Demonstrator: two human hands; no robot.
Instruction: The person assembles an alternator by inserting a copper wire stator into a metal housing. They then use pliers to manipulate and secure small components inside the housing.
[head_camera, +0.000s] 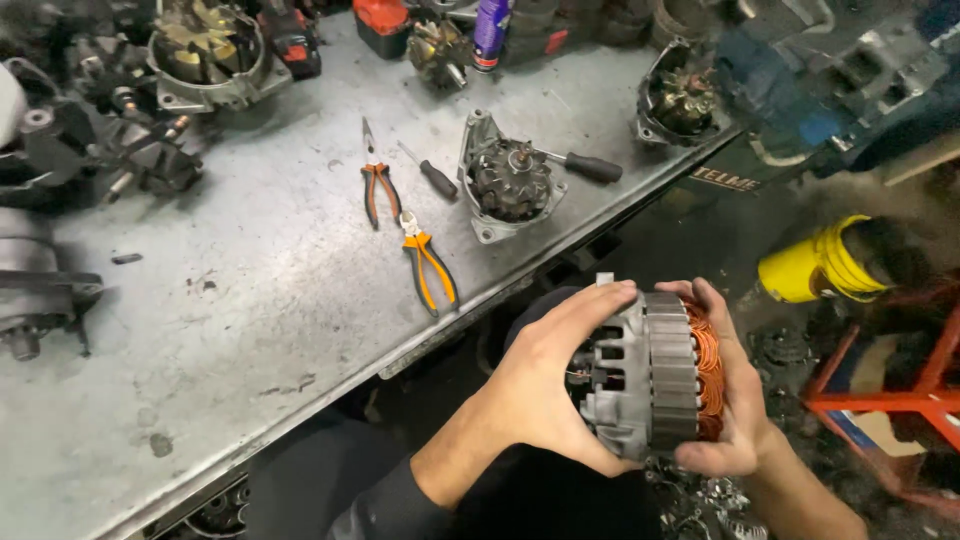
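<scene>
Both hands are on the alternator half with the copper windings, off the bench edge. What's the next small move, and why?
Probably carry the alternator half back over the metal bench: left hand and right hand hold it over cluttered floor, with bare benchtop near the orange-handled pliers.

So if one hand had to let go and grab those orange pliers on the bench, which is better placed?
Probably the left hand. It grips the alternator's grey housing on the bench side, nearer the orange pliers. The right hand cups the copper-winding end, farther away.

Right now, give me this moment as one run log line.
left hand: grips alternator housing | right hand: cups its copper-winding end | held off the metal bench | pliers, screwdrivers on bench
</scene>
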